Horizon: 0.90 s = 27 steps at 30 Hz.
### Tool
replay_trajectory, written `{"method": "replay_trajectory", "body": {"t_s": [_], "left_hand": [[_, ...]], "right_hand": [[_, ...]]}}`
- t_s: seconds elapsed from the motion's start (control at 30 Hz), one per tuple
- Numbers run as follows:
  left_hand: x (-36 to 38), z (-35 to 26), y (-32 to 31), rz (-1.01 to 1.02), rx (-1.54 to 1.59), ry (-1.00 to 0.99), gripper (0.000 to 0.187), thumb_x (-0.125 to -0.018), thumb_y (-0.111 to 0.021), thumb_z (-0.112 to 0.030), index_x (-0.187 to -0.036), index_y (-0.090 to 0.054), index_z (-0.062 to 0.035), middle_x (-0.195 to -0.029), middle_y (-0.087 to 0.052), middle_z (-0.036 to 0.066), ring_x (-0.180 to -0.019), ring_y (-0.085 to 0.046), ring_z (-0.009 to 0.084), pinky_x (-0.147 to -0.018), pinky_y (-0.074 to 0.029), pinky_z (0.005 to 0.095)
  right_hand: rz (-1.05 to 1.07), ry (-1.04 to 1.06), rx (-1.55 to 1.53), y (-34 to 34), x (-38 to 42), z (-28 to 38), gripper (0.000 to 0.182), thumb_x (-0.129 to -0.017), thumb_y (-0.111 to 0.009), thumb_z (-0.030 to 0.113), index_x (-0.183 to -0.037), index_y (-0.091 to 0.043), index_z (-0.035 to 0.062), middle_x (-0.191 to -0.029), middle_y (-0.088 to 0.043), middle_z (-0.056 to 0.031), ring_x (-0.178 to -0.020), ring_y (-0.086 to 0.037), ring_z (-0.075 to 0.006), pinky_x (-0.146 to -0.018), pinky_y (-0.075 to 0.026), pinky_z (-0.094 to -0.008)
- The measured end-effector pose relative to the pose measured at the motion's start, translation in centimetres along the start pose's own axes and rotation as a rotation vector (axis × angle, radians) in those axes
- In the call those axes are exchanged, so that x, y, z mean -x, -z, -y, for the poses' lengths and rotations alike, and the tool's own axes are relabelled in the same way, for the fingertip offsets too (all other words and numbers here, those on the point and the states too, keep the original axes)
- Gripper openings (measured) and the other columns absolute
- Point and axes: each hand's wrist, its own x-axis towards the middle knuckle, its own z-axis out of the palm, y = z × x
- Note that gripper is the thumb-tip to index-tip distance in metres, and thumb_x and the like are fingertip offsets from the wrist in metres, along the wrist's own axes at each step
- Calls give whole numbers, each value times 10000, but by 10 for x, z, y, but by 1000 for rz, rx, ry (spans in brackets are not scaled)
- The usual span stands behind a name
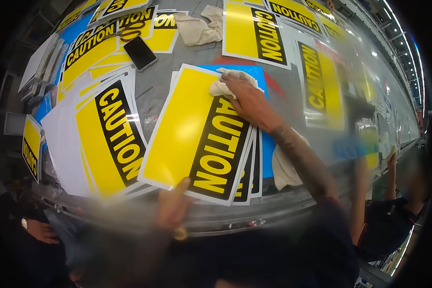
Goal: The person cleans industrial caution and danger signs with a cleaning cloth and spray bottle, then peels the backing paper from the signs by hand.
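1. Shows a grey desk [161,79] crowded with caution signs, including a fanned left pile [117,129] just beside the work.
2. Includes a dark phone [140,53] beyond that pile, near a brown looped object [131,31] too small to identify.
3. Includes a crumpled cloth [201,29] on the far side and a pale cloth [284,168] partly hidden behind the right forearm [300,156].
4. Shows another person's hand [42,234] well apart at the lower left, and a blurred person [386,223] at the right.
5. Find the top sign [177,129] mid-desk, toward the near edge, lying slanted on a stack [256,168] of more signs, with a blue sheet [270,158] showing underneath.
6. Looks flat and glossy: bright yellow, white-bordered, with yellow CAUTION lettering on a black band; catches pale glare.
7. Holds a bunched cloth [221,87] under the right hand [248,100], fingers curled over it, hiding the first letter.
8. Rests the left hand [174,204] at the near edge, one finger touching the sign; too blurred to tell whether gripping.
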Motion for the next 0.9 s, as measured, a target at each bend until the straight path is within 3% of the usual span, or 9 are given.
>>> {"method": "replay_trajectory", "body": {"t_s": [0.13,0.2,0.27,0.37,0.43,0.5,0.6,0.77,0.9], "left_hand": [[3,-7,-16,-88,186,-9,487,-1048,-630,13,-1507,-466,12,-1423,-629,207,-1255,-693,378,-918,-689,534],[-5,9,0,-20,17,-105,489,-1049,-629,14,-1509,-464,10,-1431,-624,206,-1262,-689,378,-926,-684,542],[0,-1,-7,-71,79,2,491,-1048,-631,14,-1509,-464,14,-1431,-625,207,-1260,-690,382,-945,-671,563],[-4,7,-5,-36,19,-81,487,-1047,-630,16,-1505,-465,20,-1430,-624,209,-1256,-692,386,-948,-667,575],[-8,8,-4,-9,-10,-125,482,-1048,-627,16,-1502,-466,22,-1437,-619,211,-1255,-692,388,-945,-668,576],[2,-5,-11,23,15,-44,479,-1052,-621,12,-1504,-463,23,-1457,-603,217,-1255,-692,391,-957,-660,584],[2,-10,-21,-13,269,-11,487,-1051,-620,16,-1510,-456,23,-1458,-603,211,-1288,-671,389,-1013,-632,588],[1,-12,-19,-7,428,41,465,-1068,-593,-2,-1513,-458,10,-1459,-604,207,-1303,-657,396,-1041,-599,615],[-4,-8,-8,163,487,146,460,-1171,-459,-335,-1459,-506,22,-1412,-648,202,-1277,-669,360,-1074,-575,515]], "right_hand": [[146,265,-79,-4,15,31,512,-967,-616,29,-1478,-583,57,-1488,-634,-175,-1400,-577,-365,-1243,-387,-462],[34,142,-58,-9,-1,0,502,-974,-613,40,-1475,-586,54,-1493,-632,-174,-1410,-571,-359,-1243,-388,-461],[2,23,4,-8,-17,-21,501,-984,-608,62,-1485,-584,52,-1494,-634,-171,-1429,-562,-344,-1249,-387,-458],[1,171,39,-25,8,18,512,-955,-600,37,-1467,-585,32,-1513,-611,-185,-1438,-548,-358,-1250,-383,-451],[-12,73,-58,-13,-4,0,518,-949,-605,28,-1466,-580,24,-1515,-604,-196,-1450,-534,-362,-1256,-370,-463],[-13,-65,-176,-7,12,-15,525,-942,-610,18,-1466,-575,16,-1518,-597,-208,-1462,-519,-366,-1263,-356,-475],[-161,-59,76,-5,21,-17,520,-954,-611,27,-1471,-563,5,-1513,-594,-223,-1456,-520,-382,-1252,-369,-486],[-43,-117,-143,-34,89,103,576,-901,-594,-94,-1470,-554,-14,-1516,-572,-254,-1452,-510,-421,-1251,-377,-487],[159,33,-515,-41,144,192,667,-850,-618,-104,-1503,-547,14,-1553,-553,-220,-1490,-485,-403,-1252,-384,-483]]}}
